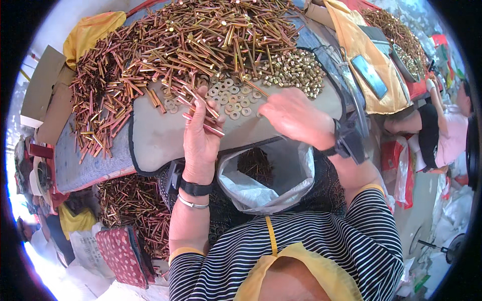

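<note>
Several copper-coloured metal sleeves (204,109) stick out from my left hand (200,143), whose fingers are closed round them over the front of the work surface. My right hand (297,116) is closed in a pinch, and a long thin bolt (257,89) runs from its fingers toward the pile. Flat round washers (233,98) lie between the two hands. Small brass-coloured nuts (296,72) are heaped just beyond my right hand. A large pile of long bolts (216,35) spreads across the back, and reddish sleeves (100,90) cover the left side.
An open white plastic bag (296,185) with metal pieces inside sits at my lap. A phone (369,75) rests on yellow cloth (351,35) at the right. Cardboard boxes (45,90) stand left, above more metal parts (128,205). Another person (447,125) works at far right.
</note>
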Motion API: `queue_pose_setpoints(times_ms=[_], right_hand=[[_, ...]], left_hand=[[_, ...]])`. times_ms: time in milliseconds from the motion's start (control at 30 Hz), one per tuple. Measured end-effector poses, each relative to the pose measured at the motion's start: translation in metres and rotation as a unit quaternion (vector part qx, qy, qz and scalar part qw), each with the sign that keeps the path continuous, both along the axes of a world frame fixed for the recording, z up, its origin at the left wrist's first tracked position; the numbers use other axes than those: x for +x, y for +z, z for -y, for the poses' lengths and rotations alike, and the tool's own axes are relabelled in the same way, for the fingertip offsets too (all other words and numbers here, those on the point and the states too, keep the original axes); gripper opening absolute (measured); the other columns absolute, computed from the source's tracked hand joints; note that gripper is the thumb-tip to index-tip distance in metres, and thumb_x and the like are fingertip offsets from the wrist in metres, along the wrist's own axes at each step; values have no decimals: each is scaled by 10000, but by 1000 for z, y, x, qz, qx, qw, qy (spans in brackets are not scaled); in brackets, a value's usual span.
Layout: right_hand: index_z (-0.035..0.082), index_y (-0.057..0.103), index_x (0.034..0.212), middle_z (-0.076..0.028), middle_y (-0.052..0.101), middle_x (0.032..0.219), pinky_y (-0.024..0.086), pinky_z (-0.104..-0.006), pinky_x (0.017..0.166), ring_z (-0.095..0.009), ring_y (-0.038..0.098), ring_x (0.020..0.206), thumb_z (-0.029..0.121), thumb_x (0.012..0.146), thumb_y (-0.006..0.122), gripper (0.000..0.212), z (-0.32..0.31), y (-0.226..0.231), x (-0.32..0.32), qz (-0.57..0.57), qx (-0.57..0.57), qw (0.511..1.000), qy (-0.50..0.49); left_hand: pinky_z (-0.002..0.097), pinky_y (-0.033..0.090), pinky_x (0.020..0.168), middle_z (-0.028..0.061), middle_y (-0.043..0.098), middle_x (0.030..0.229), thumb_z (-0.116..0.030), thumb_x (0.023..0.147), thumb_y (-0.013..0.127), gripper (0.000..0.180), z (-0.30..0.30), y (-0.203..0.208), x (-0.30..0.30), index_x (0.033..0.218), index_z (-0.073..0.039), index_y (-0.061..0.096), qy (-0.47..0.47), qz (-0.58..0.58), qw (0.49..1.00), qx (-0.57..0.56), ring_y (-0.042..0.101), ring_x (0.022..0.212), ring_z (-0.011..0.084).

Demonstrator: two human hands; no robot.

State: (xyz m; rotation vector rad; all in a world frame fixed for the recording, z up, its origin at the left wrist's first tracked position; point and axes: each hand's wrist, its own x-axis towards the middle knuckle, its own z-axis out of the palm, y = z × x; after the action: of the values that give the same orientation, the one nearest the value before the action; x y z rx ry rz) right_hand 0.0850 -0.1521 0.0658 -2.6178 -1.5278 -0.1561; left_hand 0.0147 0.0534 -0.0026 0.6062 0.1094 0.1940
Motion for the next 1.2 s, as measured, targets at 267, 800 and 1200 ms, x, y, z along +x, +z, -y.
queue_pose_setpoints(times_ms=[267,800,1200], right_hand=[[112,638,1005,-176,599,706,460,-482,609,-373,598,689,94,753,512,282,2,-5,33,-163,-62,984,28],[37,654,1097,-13,634,747,390,-229,513,-36,477,592,13,867,611,235,16,-22,-15,-259,331,907,-44],[41,487,1322,-141,580,1092,431,-382,882,-343,556,1039,324,835,669,591,0,-34,-38,-43,393,916,72]], left_hand=[[337,542,769,34,631,1067,-201,906,629,267,14,6,-2,1157,-131,570,4,-62,998,30,618,950,140],[320,580,687,31,634,994,-210,914,616,157,25,-1,-6,1035,-118,574,-29,-87,995,50,658,916,185],[298,587,698,25,603,997,-153,953,535,172,80,-16,-17,1098,-60,539,-159,19,986,40,613,876,116]])
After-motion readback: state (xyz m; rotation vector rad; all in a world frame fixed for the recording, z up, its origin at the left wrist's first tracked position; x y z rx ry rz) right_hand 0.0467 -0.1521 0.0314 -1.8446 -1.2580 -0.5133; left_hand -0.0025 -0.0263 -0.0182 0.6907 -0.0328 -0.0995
